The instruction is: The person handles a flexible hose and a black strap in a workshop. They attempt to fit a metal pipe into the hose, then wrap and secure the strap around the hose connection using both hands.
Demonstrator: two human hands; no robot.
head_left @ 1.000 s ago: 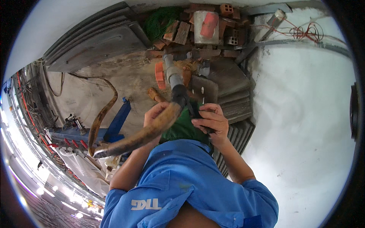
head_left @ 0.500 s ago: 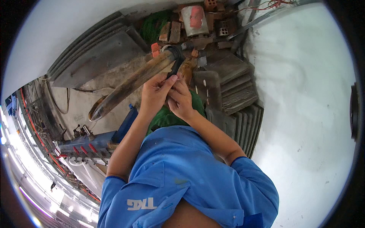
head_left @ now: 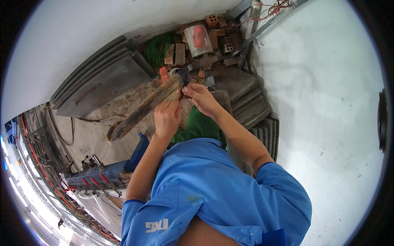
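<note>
A long stained brown hose (head_left: 145, 108) runs diagonally to a black wrapped joint (head_left: 181, 74) on a pipe, beside an orange valve handle (head_left: 163, 74). My right hand (head_left: 200, 99) is closed, pinching a black strip (head_left: 184, 85) just below that joint. Lower and to its left, my left hand (head_left: 167, 117) has its fingers curled close to my right fingertips; what is between them is hidden. Green fabric (head_left: 201, 127) shows below my hands.
Grey slabs (head_left: 98, 84) lean on the left wall, with more stacked (head_left: 250, 106) at right. Bricks (head_left: 180, 53), green netting (head_left: 156, 47) and a pale drum (head_left: 197, 39) lie beyond. A blue machine (head_left: 92, 178) is lower left; a white wall (head_left: 320, 123) bounds the right.
Over the last second the hose swung higher and leftward. Since half a second ago my left hand has dropped below the joint, while my right hand has risen to the black strip.
</note>
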